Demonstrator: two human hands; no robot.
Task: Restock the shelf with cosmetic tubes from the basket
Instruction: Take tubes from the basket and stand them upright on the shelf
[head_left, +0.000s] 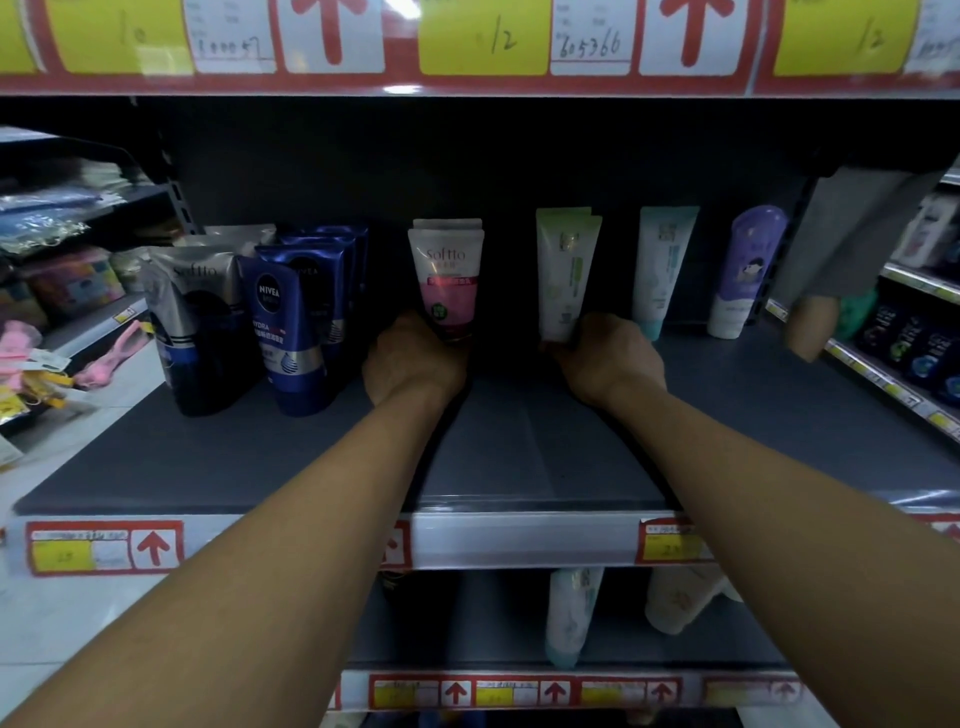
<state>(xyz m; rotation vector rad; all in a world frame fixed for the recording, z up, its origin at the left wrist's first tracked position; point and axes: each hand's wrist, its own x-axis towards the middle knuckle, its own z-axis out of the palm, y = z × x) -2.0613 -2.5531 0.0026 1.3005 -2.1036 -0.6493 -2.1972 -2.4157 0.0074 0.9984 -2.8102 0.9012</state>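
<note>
Both my arms reach deep onto the dark grey shelf. My left hand grips the cap end of a pink and white Softto tube, which stands upright with another like it behind. My right hand holds the base of a pale green and white tube, also upright with a second one behind. The basket is out of sight.
Blue Nivea tubes and a silver-blue Softto tube stand at the left. A light blue tube and a purple bottle stand at the right. Another person's arm hangs at the far right. More tubes lie on the shelf below.
</note>
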